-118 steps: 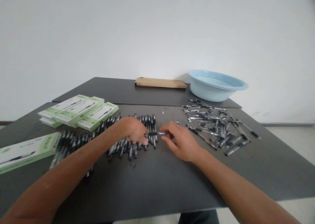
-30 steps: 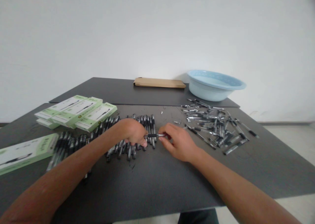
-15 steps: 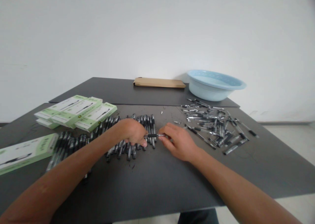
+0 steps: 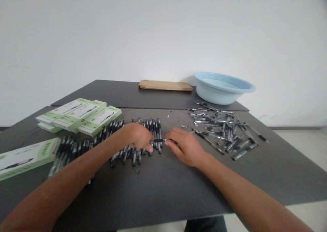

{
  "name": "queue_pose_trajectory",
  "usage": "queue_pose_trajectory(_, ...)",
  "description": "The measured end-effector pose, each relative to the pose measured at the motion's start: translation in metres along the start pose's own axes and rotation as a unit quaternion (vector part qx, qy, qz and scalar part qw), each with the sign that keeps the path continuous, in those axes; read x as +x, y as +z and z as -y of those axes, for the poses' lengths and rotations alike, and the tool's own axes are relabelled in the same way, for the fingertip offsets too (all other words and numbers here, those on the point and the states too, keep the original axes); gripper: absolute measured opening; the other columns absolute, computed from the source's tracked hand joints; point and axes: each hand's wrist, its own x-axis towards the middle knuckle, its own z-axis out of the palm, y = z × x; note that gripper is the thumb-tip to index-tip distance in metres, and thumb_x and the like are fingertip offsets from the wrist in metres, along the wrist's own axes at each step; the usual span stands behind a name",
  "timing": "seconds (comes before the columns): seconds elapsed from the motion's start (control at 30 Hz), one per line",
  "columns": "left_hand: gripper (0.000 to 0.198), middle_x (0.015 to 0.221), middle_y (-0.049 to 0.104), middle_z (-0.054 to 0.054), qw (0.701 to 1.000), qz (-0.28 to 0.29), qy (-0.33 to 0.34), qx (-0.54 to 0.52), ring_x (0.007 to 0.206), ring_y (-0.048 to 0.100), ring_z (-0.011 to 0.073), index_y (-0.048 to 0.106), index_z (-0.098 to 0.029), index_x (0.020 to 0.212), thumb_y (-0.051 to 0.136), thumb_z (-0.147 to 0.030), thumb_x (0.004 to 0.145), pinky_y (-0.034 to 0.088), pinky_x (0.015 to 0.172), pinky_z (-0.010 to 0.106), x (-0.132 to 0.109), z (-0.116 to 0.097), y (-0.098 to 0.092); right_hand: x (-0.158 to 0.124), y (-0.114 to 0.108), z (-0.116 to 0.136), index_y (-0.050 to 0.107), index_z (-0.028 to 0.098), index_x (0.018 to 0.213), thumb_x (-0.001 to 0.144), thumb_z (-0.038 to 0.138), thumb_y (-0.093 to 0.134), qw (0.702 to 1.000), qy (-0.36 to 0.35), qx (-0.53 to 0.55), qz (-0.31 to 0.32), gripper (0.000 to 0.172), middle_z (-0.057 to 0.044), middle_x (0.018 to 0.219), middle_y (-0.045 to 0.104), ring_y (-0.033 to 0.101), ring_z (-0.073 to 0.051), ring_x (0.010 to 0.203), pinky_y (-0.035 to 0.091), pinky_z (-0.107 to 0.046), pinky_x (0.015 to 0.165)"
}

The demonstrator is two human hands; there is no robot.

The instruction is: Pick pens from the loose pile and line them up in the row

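A pen [image 4: 158, 141] with a black grip lies level between my two hands, above the table. My left hand [image 4: 140, 136] is closed round its barrel end, and most of that end is hidden in the fingers. At the tip end, the thumb and fingers of my right hand [image 4: 184, 146] pinch the pen. Beneath and around my left hand, black-capped pens [image 4: 134, 157] lie side by side in a row. Another batch of pens [image 4: 74, 148] continues the row to the left, partly covered by my left forearm.
Loose uncapped pens [image 4: 227, 130] are heaped on the right. White-and-green pen boxes [image 4: 84, 113] are stacked at left, with another box [image 4: 28, 159] nearer. A light-blue basin [image 4: 219, 94] and a flat brown carton [image 4: 166, 85] stand at the back. Small pen tips [image 4: 168, 116] lie mid-table.
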Motion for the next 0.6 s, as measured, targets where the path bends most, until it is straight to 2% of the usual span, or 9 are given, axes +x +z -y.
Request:
queue_pose_trajectory(0.1,0.042,0.086,0.073,0.01,0.998,0.055,-0.007,0.02,0.065,0.061,0.0219,0.059,-0.019,0.119,0.047,-0.039,0.084,0.039,0.052,0.027,-0.0011,-0.0022,-0.0019,0.0001,0.0001,-0.0008,0.057,0.017,0.091,0.093,0.031,0.04,1.0,-0.005,0.005,0.001,0.022,-0.005,0.08,0.055,0.051,-0.016,0.078,0.038,-0.026,0.07)
queue_pose_trajectory(0.33,0.043,0.079,0.072,0.007,0.999,0.034,-0.013,0.003,0.061,0.06,0.0211,0.059,-0.021,0.12,0.05,-0.04,0.083,0.04,0.054,0.027,-0.0027,-0.0037,-0.0026,0.0006,0.0014,-0.002,0.056,0.018,0.088,0.093,0.03,0.041,1.0,-0.004,0.023,-0.003,0.02,-0.004,0.079,0.055,0.05,-0.016,0.078,0.037,-0.026,0.07)
queue_pose_trajectory(0.6,0.045,0.088,0.072,0.01,0.999,0.052,-0.012,0.012,0.068,0.062,0.024,0.055,-0.018,0.124,0.047,-0.041,0.086,0.041,0.056,0.03,-0.0025,-0.0047,-0.0032,-0.0001,0.0035,-0.0002,0.052,0.017,0.088,0.09,0.03,0.048,0.999,0.003,0.041,-0.012,0.014,-0.003,0.08,0.055,0.049,-0.015,0.073,0.035,-0.024,0.065)
